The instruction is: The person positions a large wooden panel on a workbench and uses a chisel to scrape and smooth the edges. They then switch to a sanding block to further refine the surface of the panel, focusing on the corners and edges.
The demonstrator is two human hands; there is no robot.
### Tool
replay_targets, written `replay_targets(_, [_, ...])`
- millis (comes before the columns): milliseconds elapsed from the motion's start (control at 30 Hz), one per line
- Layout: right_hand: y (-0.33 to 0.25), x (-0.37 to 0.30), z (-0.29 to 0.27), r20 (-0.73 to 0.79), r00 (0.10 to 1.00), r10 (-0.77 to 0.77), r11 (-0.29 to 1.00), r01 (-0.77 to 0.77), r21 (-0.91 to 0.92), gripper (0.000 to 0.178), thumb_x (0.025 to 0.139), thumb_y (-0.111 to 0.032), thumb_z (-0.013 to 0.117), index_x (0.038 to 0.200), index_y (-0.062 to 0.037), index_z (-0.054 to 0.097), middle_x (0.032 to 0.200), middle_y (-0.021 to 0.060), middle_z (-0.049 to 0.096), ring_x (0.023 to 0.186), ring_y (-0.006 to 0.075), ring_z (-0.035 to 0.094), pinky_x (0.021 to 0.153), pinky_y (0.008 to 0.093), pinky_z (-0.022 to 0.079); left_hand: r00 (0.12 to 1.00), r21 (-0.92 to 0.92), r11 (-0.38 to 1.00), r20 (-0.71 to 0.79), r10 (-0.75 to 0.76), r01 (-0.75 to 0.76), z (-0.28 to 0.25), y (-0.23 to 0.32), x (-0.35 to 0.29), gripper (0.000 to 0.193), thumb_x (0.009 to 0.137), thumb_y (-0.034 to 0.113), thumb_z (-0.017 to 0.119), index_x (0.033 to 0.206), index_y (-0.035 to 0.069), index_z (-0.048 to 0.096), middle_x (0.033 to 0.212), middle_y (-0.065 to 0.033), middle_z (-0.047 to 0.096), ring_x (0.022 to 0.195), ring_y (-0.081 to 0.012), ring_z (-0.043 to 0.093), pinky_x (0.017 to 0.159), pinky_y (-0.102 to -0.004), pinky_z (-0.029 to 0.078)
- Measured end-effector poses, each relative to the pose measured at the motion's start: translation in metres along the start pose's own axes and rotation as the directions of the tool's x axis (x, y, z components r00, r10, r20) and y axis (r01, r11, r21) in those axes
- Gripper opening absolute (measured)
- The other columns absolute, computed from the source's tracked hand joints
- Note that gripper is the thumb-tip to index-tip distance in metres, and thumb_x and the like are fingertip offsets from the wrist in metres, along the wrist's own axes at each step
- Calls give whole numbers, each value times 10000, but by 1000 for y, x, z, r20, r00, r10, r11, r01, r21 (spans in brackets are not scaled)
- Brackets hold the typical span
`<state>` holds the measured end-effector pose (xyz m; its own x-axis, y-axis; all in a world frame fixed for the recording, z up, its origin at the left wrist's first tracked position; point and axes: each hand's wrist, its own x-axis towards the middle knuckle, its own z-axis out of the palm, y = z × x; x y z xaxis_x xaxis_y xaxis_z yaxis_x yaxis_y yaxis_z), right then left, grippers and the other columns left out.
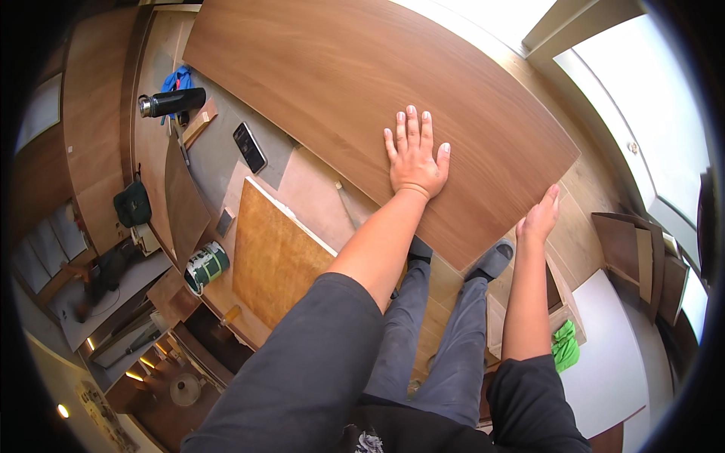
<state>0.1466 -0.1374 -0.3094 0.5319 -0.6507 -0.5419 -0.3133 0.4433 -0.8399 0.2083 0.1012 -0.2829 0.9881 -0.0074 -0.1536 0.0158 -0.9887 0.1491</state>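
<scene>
A large brown wood-grain panel (340, 83) stretches across the upper middle, above a workbench. Palm down on its top, my left hand (418, 162) lies flat with the fingers spread. At the panel's near right corner, my right hand (538, 217) grips the edge. Its thumb side shows at the rim, while some of its fingers are hidden. Left of my left forearm, a smaller yellowish-brown board (276, 260) with a pale edge rests on the bench.
On the bench are a smartphone (250, 148), a black bottle (174, 102), a wood block (199, 123) and a green-and-white tub (207, 267). Dark offcut boards (634, 253) lean at right. A green cloth (565, 346) hangs by a wooden box (560, 291). My slippered feet stand below.
</scene>
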Motion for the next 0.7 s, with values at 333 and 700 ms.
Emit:
replay_targets(333, [50,-63,-67,110,971,213,953,-182,-244,223,1047,-316,551,983,-107,594,836,-14,623,727,89,576,665,265,486,1000,1,1000,22,-14,14,0,-2,-1,719,999,463,418,1595,113,219,1680,-120,103,1550,-294,63,1241,-514,6])
replay_targets(700, [73,-119,-96,248,907,342,920,-270,-283,270,1035,-369,565,949,-114,579,818,-5,610,714,104,567,680,279,507,1000,-5,1000,18,-5,6,-1,0,0,719,999,468,419,1593,111,225,1678,-124,109,1548,-297,74,1240,-516,13])
